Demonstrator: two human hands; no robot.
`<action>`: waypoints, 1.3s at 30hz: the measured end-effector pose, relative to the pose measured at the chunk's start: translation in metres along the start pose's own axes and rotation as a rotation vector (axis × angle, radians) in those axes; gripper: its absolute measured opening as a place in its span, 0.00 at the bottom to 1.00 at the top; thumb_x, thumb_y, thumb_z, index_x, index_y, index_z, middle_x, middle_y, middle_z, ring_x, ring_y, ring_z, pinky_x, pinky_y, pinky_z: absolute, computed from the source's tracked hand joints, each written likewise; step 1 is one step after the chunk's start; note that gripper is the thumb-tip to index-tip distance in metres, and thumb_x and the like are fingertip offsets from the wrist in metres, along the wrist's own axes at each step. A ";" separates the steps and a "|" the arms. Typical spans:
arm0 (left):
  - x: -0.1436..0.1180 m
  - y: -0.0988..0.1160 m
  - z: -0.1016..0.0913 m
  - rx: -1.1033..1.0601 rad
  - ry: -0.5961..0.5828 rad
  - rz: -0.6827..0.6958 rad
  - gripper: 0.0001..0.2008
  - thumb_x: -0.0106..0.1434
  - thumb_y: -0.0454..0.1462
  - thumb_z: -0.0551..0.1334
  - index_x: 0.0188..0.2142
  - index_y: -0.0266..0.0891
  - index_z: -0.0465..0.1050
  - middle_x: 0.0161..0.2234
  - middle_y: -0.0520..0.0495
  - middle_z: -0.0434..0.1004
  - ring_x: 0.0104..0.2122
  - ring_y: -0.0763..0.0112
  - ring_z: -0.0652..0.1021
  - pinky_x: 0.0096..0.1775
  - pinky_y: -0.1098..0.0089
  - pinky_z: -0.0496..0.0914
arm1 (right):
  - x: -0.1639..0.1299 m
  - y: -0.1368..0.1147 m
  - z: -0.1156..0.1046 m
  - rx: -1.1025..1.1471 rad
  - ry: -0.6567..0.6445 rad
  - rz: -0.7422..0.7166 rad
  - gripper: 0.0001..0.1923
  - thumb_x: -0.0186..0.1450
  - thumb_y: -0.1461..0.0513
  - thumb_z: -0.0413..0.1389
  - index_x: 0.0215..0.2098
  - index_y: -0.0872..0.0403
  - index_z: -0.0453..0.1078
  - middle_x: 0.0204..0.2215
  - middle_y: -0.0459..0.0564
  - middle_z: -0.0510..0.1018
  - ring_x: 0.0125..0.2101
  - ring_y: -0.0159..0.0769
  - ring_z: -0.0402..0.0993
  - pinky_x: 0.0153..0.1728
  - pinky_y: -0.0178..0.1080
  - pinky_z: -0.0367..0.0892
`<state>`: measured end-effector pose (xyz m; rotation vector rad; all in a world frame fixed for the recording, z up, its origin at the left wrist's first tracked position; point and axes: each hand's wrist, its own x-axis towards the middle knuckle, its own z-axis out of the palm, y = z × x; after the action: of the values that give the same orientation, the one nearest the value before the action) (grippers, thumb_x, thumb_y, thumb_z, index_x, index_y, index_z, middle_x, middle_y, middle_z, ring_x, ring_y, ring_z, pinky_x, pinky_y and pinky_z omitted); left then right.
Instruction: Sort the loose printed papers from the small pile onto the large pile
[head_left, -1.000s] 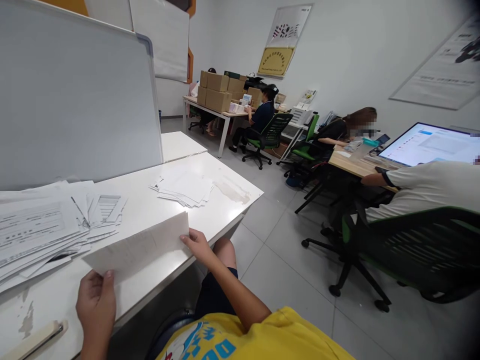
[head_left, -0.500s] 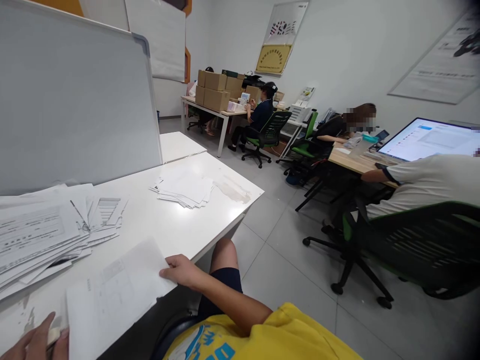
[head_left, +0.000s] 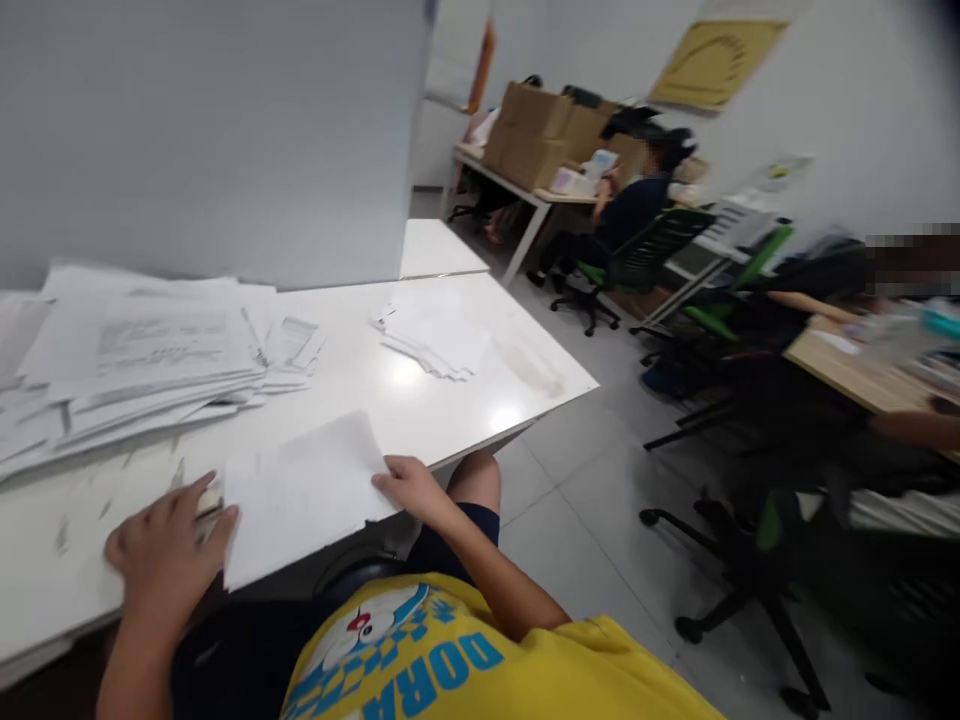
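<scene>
A: Starting with the biggest things, what do you see?

B: A white table (head_left: 450,400) backed by a grey partition (head_left: 210,130). A sprawling heap of printed papers (head_left: 142,360) covers its left part, and a smaller stack of sheets (head_left: 435,335) lies well apart, toward the far right.

A: And at the near edge?

B: A single sheet of paper (head_left: 300,500) lies flat there, its near edge hanging over the table edge.

A: The hands?

B: The right hand (head_left: 409,485) pinches the sheet's right edge. The left hand (head_left: 169,545) lies spread, palm down, at the sheet's left edge, fingers over a small pale object (head_left: 210,500), possibly a tool; the blur hides what it is.
</scene>
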<state>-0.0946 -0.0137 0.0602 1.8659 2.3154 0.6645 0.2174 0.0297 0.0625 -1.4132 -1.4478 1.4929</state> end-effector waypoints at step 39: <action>-0.021 0.007 0.000 0.166 0.092 0.174 0.29 0.72 0.44 0.41 0.63 0.36 0.65 0.62 0.39 0.70 0.63 0.50 0.67 0.60 0.47 0.54 | 0.002 -0.008 0.025 0.194 -0.190 0.115 0.12 0.52 0.54 0.57 0.27 0.55 0.68 0.21 0.44 0.69 0.23 0.31 0.63 0.27 0.35 0.58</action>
<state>-0.0829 -0.0324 0.0584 2.1745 2.3479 0.6040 0.1912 0.0264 0.0653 -1.2840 -1.3076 1.8293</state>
